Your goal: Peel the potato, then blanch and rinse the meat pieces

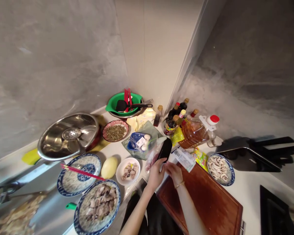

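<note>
My left hand (pixel 156 173) and my right hand (pixel 173 173) are close together at the near edge of the counter, beside the left corner of a brown cutting board (pixel 205 199). The fingers of both hands are bent inward around something small that I cannot make out. Just beyond my left hand lie a clear plastic bag with dark red contents (pixel 150 160) and a black object (pixel 165 149). A blue tray with white pieces under plastic (pixel 137 142) lies farther back. A printed white packet (pixel 185 159) rests at the board's far edge, beyond my right hand.
Bottles (pixel 170 125) and a large oil jug (pixel 192 132) stand behind. A plate of sliced mushrooms (pixel 220 169) is at the right, near a black knife holder (pixel 250 155). Leftward are a meat plate (pixel 100 202), a small bowl (pixel 120 178), a steel basin (pixel 47 140) and a green basin (pixel 110 106).
</note>
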Demonstrator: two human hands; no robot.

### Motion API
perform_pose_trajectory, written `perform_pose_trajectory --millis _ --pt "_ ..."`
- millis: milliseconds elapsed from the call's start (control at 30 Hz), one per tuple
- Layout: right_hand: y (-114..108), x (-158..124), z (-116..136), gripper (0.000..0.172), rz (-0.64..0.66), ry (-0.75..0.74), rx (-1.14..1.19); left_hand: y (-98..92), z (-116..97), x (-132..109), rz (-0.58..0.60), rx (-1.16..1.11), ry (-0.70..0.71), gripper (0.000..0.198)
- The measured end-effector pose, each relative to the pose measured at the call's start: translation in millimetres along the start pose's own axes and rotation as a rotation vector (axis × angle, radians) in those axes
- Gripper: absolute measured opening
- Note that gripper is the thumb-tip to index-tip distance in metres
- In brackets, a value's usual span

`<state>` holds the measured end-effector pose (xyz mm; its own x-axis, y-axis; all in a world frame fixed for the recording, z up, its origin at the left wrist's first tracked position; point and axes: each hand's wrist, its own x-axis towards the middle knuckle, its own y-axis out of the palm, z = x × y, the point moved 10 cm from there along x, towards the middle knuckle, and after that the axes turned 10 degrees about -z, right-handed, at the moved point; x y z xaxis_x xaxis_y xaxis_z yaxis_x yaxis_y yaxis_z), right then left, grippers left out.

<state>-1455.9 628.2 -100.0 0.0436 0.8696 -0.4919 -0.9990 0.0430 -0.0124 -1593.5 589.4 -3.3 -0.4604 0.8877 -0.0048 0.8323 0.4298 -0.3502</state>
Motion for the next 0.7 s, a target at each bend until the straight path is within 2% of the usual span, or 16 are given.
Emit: perform_pose_trajectory --millis 67,100,200,267,300,367,433,500,600,700 --pt "6 -3 34 0.045 0.102 -0.046 -0.152 -5.0 0 4 -0.018 -0.014 -0.018 0.031" --pt "5 2 65 0.045 0.087 -0.136 -0.228 -7.4 0 5 -0.029 -0.023 -0.025 0.030" --pt "4 30 190 0.041 -0.093 -0.557 -0.460 -11.0 -7 10 -0.054 -0.046 -0.026 0.029" --pt "18 51 265 0.040 -0.193 -0.776 -0.652 -10.1 -12 11 -0.057 -0.059 -0.019 0.029" --pt "29 64 293 0.040 -0.219 -0.830 -0.784 -9.4 -16 11 -0.057 -0.061 -0.011 0.028" --pt "52 92 333 0.041 -0.261 -0.858 -1.045 -7.9 -22 11 -0.055 -0.060 0.012 0.028" --pt "73 118 356 0.041 -0.282 -0.853 -1.202 -7.2 -27 10 -0.053 -0.049 0.031 0.027" --pt "97 141 363 0.043 -0.223 -0.851 -1.315 -7.1 -29 9 -0.045 -0.038 0.033 0.027" --pt "125 172 350 0.046 -0.089 -0.795 -1.456 -9.4 -29 8 -0.037 -0.032 0.022 0.027" --pt "134 192 339 0.037 -0.072 -0.749 -1.501 -16.1 -28 7 -0.056 -0.040 0.012 0.027"
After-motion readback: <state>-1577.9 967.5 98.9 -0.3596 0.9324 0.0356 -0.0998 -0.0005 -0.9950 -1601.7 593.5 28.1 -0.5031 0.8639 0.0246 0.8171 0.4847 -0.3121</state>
